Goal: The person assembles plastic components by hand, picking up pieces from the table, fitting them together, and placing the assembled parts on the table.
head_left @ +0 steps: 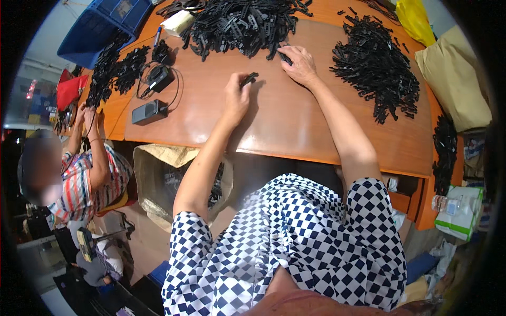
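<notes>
My left hand (237, 99) is closed over the wooden table (300, 126), with a small black plastic piece (249, 79) gripped between thumb and fingers. Farther forward and to the right, my right hand (301, 66) reaches to the front edge of a large heap of black plastic parts (240, 26). Its fingers are curled on another small black piece (285, 57), partly hidden beneath them. A second heap of narrow black parts (374, 66) lies to the right of my right forearm.
Left of my left hand are a grey box-shaped device (149, 112) and a corded black adapter (159, 79). A blue crate (105, 29) stands far left. Below the table edge sits an open sack (153, 195) holding black parts. A co-worker's hands (89, 116) are at the left.
</notes>
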The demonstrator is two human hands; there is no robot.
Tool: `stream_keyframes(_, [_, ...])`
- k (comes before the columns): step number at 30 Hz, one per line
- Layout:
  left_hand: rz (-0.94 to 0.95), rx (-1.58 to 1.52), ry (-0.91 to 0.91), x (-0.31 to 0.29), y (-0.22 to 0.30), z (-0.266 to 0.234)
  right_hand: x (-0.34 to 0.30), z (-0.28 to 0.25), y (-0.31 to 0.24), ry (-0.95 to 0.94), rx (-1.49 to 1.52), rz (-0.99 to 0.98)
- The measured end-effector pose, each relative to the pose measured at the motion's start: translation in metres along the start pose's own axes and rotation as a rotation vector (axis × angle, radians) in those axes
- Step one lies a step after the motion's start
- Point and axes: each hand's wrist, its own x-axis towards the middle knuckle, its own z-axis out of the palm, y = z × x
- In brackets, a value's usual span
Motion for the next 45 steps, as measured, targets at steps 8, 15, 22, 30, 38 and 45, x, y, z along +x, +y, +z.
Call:
stream_keyframes(8, [-0.492,0.031,-0.281,-0.142,0.094,-0.16,-0.016,-0.016,0.002,0.001,0.029,0.019])
stream_keyframes(15, [-0.373,0.626,-0.472,-0.201,0.079,-0.199,-0.02,-0.018,-0.003,0.044,0.166,-0.06])
stream_keyframes(22, [-0.136,0.354,-0.308,-0.086,0.069,-0.134,-0.032,-0.029,-0.035,-0.045,0.218,-0.22])
stream_keyframes(30, [0.149,0.335,-0.021,0.069,-0.026,-0.052,-0.03,-0.049,-0.05,-0.084,0.255,-0.076])
stream_keyframes(38, [0.102,0.509,0.004,0.19,-0.05,0.018,-0.026,-0.042,-0.048,-0.032,0.139,-0.06])
stream_keyframes(45, [0.286,0.593,-0.244,0.145,-0.022,0.033,-0.027,-0.018,-0.031,0.054,0.058,0.043])
